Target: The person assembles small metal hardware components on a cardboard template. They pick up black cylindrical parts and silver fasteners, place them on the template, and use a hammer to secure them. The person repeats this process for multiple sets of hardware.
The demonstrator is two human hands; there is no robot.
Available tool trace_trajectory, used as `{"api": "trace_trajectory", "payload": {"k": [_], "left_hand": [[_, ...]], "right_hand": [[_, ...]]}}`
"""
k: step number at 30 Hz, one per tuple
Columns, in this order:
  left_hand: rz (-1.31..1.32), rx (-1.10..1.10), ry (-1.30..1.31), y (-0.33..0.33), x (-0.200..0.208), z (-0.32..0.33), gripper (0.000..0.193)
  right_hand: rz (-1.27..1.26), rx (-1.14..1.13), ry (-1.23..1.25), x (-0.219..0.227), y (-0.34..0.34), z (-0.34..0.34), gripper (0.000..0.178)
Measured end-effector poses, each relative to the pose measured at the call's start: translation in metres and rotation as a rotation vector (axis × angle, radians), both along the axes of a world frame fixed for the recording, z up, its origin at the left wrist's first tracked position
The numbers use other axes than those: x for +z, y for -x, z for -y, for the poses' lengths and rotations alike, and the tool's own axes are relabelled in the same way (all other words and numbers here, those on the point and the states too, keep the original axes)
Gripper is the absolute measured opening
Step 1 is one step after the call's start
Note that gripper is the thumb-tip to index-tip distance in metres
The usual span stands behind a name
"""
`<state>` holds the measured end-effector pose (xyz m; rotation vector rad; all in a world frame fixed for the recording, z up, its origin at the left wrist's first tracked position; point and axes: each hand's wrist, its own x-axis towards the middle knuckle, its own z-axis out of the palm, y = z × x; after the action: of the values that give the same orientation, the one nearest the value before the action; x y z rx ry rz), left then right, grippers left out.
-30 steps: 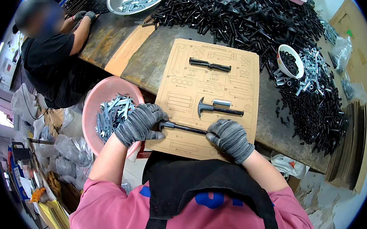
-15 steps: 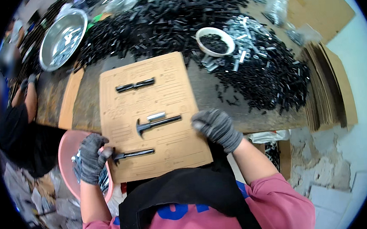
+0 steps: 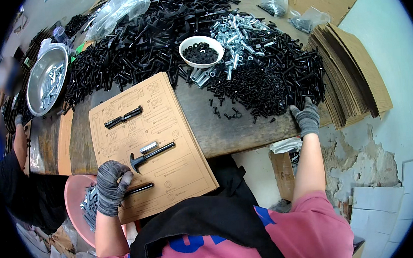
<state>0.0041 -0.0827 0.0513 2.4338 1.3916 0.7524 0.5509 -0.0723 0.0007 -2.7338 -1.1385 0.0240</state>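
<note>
My left hand (image 3: 110, 187), in a grey knit glove, is closed over the lower left of a cardboard stack (image 3: 189, 156) printed with outline drawings. A black rod (image 3: 141, 187) runs out from beside its fingers, and the rod's other end is hidden. Above it on the top sheet lie a black hook-headed piece with a rod (image 3: 153, 155), a silver sleeve (image 3: 149, 147) and a black double-ended part (image 3: 123, 117). My right hand (image 3: 306, 118), gloved too, touches the right edge of a pile of small black bolts (image 3: 261, 89), fingers apart.
A white bowl of black rings (image 3: 218, 58) stands by silver sleeves (image 3: 236, 36). Black parts (image 3: 134, 52) heap behind. Cardboard sheets (image 3: 356, 80) stand at right. At left are a metal basin (image 3: 32, 100), a pink tub (image 3: 71, 186) with metal pieces, and another person's arm (image 3: 19, 142).
My right hand has left the cardboard's right edge and reached over to the bolt pile. My left hand now covers the lower piece's hooked end. The view has shifted.
</note>
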Motion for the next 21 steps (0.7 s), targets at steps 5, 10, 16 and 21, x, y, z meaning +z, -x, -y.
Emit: {"api": "trace_trajectory", "payload": {"k": [5,10,16,21], "left_hand": [[-0.009,-0.029,0.052,-0.005,0.004,0.003,0.008],[0.012,-0.002,0.067,-0.004,-0.001,0.009,0.008],[0.008,0.012,0.036,-0.004,-0.001,0.011,0.008],[-0.006,0.044,0.056,0.005,-0.001,0.013,0.007]], "right_hand": [[-0.088,-0.027,0.256,0.003,-0.013,-0.028,0.084],[-0.024,-0.045,0.346,0.008,-0.005,-0.043,0.076],[0.012,-0.093,0.324,-0.010,-0.024,-0.045,0.059],[-0.005,-0.056,0.247,0.006,-0.026,-0.021,0.047]]}}
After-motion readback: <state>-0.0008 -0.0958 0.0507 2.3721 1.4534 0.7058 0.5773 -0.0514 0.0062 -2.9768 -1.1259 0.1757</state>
